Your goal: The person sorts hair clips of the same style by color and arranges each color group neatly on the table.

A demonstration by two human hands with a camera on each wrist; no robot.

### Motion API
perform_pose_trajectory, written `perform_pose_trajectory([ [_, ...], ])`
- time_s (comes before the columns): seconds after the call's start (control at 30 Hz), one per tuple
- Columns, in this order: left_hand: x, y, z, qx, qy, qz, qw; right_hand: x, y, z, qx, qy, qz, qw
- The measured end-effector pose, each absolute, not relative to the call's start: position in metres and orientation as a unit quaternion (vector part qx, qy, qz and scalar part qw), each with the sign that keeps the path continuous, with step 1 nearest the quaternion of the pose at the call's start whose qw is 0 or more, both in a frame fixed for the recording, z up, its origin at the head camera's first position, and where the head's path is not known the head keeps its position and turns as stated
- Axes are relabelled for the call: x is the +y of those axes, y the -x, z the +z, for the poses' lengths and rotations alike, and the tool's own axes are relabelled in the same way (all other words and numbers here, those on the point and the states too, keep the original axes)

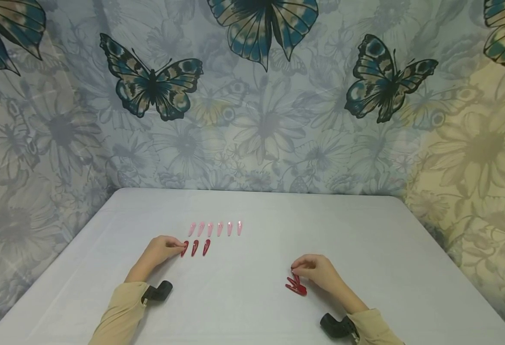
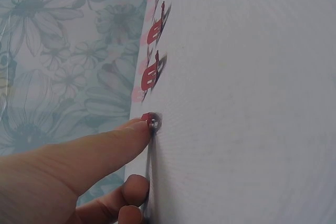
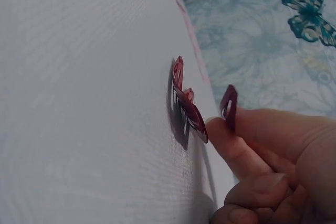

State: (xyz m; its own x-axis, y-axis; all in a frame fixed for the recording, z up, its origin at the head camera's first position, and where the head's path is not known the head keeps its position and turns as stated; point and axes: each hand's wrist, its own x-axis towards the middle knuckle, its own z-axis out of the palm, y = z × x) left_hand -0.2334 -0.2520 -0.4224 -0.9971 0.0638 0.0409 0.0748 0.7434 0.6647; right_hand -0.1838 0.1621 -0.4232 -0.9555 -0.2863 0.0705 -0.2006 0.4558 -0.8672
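Note:
My left hand (image 1: 162, 250) is at the left end of a row of red snap hair clips, fingertips on the leftmost red clip (image 1: 185, 248), which lies on the white table. In the left wrist view, thumb and finger close on that red clip (image 2: 146, 118), covering most of it. Two more red clips (image 1: 200, 247) lie slanted to its right. Over on the right, my right hand (image 1: 319, 272) pinches one red hair clip (image 3: 229, 107) between thumb and finger, raised above the table. Just below it is a small loose pile of red clips (image 1: 296, 289).
Behind the red row, several pink hair clips (image 1: 220, 228) stand in a line on the white table (image 1: 244, 306). A butterfly-and-flower patterned cloth (image 1: 269, 129) hangs along the table's back and sides. Black wrist devices (image 1: 159, 291) sit by both sleeves.

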Motion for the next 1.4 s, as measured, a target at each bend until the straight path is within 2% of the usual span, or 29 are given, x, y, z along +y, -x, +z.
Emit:
perform_pose_trajectory([
  [0.77, -0.252, 0.230, -0.423, -0.935, 0.046, -0.352, 0.008, 0.163, 0.185, -0.423, 0.831, 0.119, -0.534, 0.096],
  [1.0, -0.252, 0.232, -0.420, -0.936, 0.055, -0.347, 0.011, 0.156, 0.172, -0.395, 0.822, 0.129, -0.543, 0.115],
  [1.2, -0.252, 0.229, -0.421, -0.937, 0.055, -0.345, 0.014, 0.163, 0.183, -0.413, 0.818, 0.121, -0.548, 0.123],
  [1.4, -0.251, 0.229, -0.421, -0.938, 0.058, -0.343, 0.015, 0.161, 0.186, -0.411, 0.819, 0.123, -0.548, 0.119],
])
